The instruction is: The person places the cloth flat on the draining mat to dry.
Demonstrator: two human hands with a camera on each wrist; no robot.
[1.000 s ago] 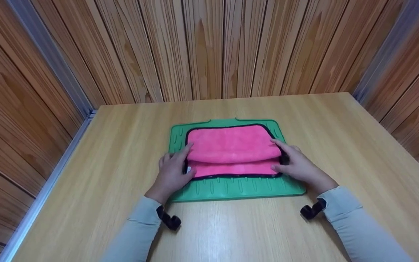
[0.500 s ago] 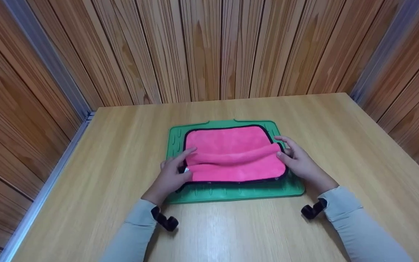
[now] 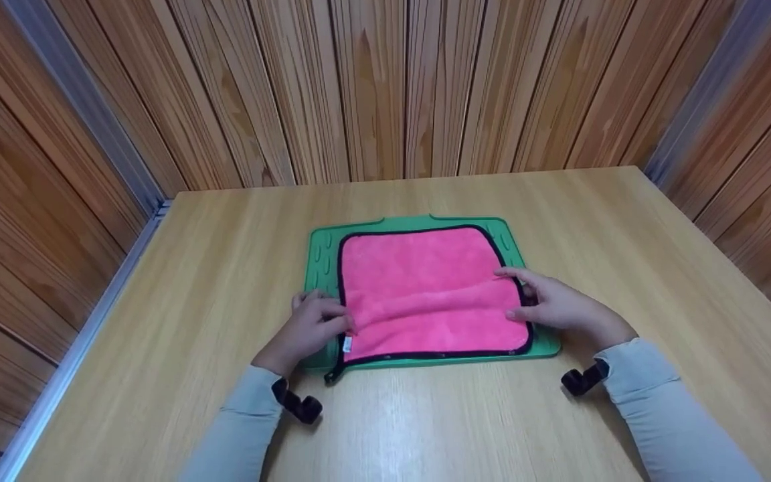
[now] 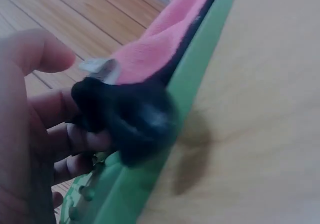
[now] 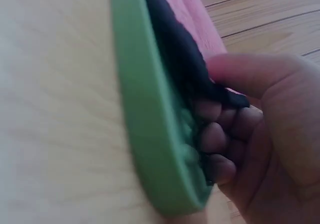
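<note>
A pink cleaning cloth [image 3: 425, 261] with black trim lies spread on a green ribbed board [image 3: 322, 268], a soft ridge running across its middle. My left hand [image 3: 305, 331] holds the cloth's left edge near a small white label [image 3: 347, 344]; in the left wrist view its fingers curl under the trim, with the thumb a little apart. A black loop [image 4: 140, 121] at the near left corner hangs over the board's edge. On the other side, my right hand [image 3: 559, 304] pinches the right edge, thumb on the pink face and fingers [image 5: 214, 136] beneath the trim.
The board rests on a light wooden table [image 3: 399, 428]. Wood-plank walls [image 3: 372, 87] stand behind and at both sides, with metal strips at the corners. Each sleeve cuff carries a small black camera mount [image 3: 302, 405].
The cloth's folded near part has opened out toward me, and its near edge now reaches the board's front. My left hand has moved nearer; my right hand has shifted its hold along the right edge.
</note>
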